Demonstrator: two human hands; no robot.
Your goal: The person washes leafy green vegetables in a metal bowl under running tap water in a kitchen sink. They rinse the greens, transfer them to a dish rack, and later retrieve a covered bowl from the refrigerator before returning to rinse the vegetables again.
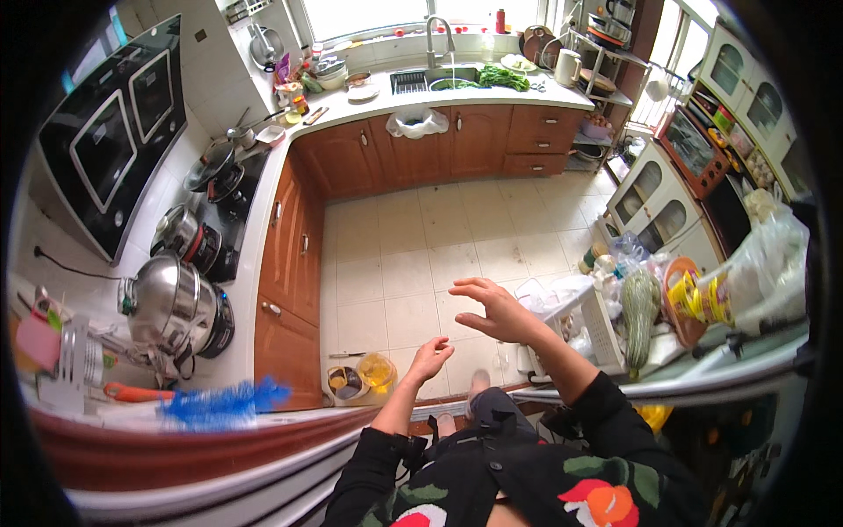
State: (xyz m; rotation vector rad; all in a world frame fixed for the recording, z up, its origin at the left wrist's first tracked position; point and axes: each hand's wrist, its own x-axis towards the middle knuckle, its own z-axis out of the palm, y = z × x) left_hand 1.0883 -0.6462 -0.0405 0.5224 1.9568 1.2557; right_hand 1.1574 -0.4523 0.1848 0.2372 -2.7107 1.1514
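Both hands are in the air above the tiled floor (421,244), and neither holds anything. My left hand (431,359) is low in front of my body, its fingers loosely bent and apart. Higher and to the right, my right hand (490,309) has its thumb and fingers spread. Across the room, water runs from a tap (440,39) into the sink, onto a round basin (454,84) with green leaves in it. A bunch of leafy greens (504,78) lies at the sink's right edge. A white plastic bag (417,123) hangs open at the cabinet front below the sink.
At the left, a steel steamer pot (171,303), a wok (211,165) and a blue bristled brush (224,405) stand or lie along the counter. A long green gourd (640,316) lies by a white plastic basket (602,329) at the right. Containers (377,370) stand on the floor at the lower left.
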